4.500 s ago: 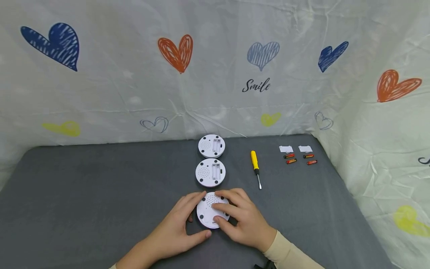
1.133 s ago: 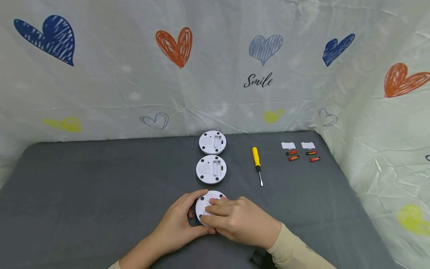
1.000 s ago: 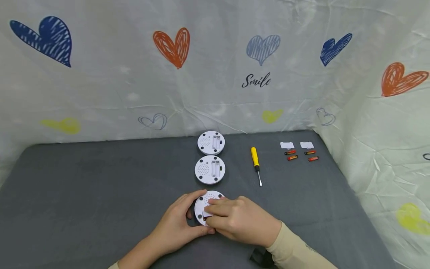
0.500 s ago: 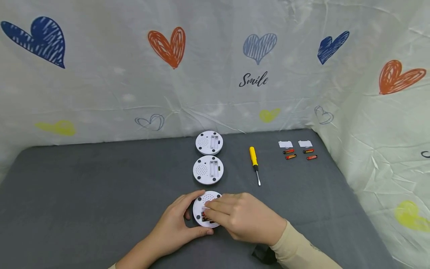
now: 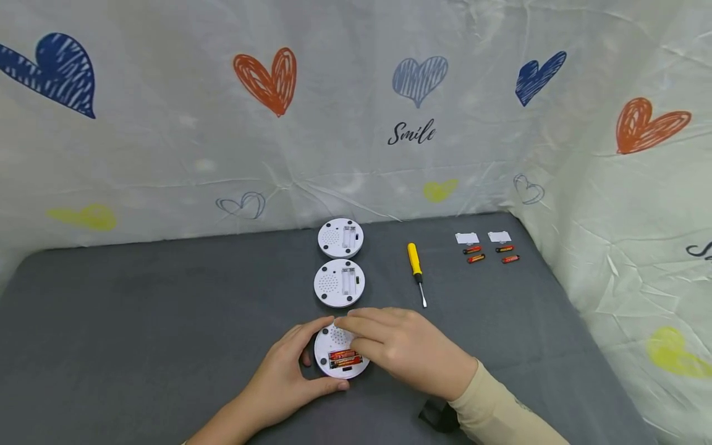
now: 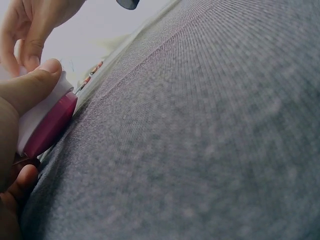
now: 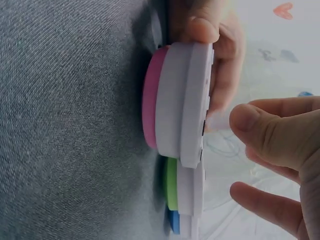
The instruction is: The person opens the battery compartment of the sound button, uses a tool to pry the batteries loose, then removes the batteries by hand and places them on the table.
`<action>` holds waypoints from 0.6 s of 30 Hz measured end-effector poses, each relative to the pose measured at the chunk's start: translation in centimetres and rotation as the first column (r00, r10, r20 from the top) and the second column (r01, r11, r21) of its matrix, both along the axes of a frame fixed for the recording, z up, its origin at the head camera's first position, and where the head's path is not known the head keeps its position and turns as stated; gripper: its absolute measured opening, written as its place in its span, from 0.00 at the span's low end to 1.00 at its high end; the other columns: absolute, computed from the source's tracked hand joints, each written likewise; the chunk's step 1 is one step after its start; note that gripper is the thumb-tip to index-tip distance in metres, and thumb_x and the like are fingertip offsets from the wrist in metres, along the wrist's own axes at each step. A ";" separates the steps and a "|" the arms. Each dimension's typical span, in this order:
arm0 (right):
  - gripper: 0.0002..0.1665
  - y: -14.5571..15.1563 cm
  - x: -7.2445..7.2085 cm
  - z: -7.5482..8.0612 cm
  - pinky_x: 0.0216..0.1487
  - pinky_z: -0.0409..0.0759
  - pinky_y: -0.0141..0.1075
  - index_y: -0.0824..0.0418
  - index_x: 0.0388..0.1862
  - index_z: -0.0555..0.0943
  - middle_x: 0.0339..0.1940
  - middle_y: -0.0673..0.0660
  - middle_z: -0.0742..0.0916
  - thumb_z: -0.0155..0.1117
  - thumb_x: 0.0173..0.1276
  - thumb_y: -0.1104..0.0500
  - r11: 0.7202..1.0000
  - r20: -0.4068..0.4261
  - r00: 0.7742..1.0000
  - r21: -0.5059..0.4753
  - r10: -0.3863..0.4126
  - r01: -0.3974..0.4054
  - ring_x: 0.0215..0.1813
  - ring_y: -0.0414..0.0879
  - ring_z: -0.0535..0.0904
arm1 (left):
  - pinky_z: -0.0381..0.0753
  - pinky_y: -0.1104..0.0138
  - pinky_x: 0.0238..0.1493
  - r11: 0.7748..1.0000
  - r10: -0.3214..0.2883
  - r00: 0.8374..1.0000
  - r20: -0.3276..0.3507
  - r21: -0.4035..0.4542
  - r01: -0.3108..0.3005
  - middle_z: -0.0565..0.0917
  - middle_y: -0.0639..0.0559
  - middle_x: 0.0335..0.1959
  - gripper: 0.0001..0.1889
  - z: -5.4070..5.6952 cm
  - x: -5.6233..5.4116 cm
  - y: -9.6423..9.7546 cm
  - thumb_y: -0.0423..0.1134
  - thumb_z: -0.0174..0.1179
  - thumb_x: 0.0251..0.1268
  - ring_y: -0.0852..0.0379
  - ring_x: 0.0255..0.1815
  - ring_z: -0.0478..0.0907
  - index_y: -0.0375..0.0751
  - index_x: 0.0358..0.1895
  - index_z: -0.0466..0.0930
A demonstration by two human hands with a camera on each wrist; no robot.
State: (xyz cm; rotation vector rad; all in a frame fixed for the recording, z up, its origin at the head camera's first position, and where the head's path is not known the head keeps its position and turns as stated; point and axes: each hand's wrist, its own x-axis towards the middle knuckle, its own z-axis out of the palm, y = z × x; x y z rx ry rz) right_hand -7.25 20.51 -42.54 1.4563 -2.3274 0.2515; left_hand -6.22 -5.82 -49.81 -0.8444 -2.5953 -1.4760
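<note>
My left hand [image 5: 286, 371] grips the edge of a round white device [image 5: 322, 351], thumb near and fingers far. The device has speaker holes, dark feet and, in the right wrist view, a pink layer [image 7: 152, 97] facing the table. Two red-and-black batteries [image 5: 345, 359] lie side by side in its uncovered compartment. Over its right side my right hand [image 5: 406, 352] pinches a small pale battery cover [image 7: 217, 121] between thumb and fingers, lifted off the compartment. In the head view the right hand hides this cover.
Two similar devices stand in line behind, the nearer [image 5: 339, 283] and the farther [image 5: 340, 238], their compartments without batteries. A yellow-handled screwdriver [image 5: 415, 259] lies to the right. Beyond it are two white covers [image 5: 467, 238] and several batteries [image 5: 476, 258]. A black object [image 5: 439, 415] sits near the right sleeve.
Earlier the cover lay on the near device under my right fingers. It has come off, baring the two batteries, and my right hand has risen back from the compartment. My left hand keeps its grip.
</note>
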 end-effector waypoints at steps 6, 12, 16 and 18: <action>0.08 0.1 -0.2 -0.2 0.64 0.83 0.36 0.56 0.42 0.90 0.62 0.51 0.89 0.74 0.72 0.69 1.000 -0.032 0.999 0.000 0.004 -0.004 0.65 0.44 0.84 | 0.73 0.73 0.36 1.000 -0.006 1.000 0.002 -0.002 0.006 0.75 0.65 0.38 0.50 0.0 -0.1 -0.1 0.55 0.90 0.47 0.64 0.35 0.72 0.52 0.76 0.76; 0.10 0.3 -0.3 0.1 0.64 0.82 0.38 0.54 0.40 0.88 0.67 0.52 0.86 0.73 0.72 0.70 0.999 -0.001 1.000 -0.033 -0.011 0.011 0.68 0.46 0.81 | 0.74 0.72 0.36 1.000 -0.013 1.000 0.008 0.000 0.013 0.76 0.66 0.39 0.50 0.1 -0.1 -0.1 0.56 0.90 0.47 0.64 0.36 0.72 0.54 0.77 0.76; 0.07 1.1 -0.6 0.4 0.64 0.82 0.39 0.54 0.41 0.86 0.61 0.51 0.88 0.76 0.73 0.65 0.998 0.041 0.998 -0.046 -0.037 0.039 0.64 0.46 0.82 | 0.73 0.72 0.36 1.000 -0.012 1.000 0.009 0.000 0.012 0.76 0.66 0.38 0.50 0.1 -0.1 -0.1 0.56 0.90 0.47 0.64 0.35 0.72 0.50 0.76 0.77; 0.08 1.8 -1.0 0.5 0.64 0.83 0.41 0.54 0.42 0.85 0.60 0.53 0.88 0.79 0.73 0.59 0.996 0.040 0.997 -0.066 -0.065 0.067 0.62 0.48 0.84 | 0.73 0.72 0.36 1.000 -0.009 1.000 0.008 0.000 0.009 0.76 0.66 0.38 0.50 0.1 -0.1 -0.1 0.56 0.90 0.46 0.64 0.35 0.72 0.50 0.76 0.77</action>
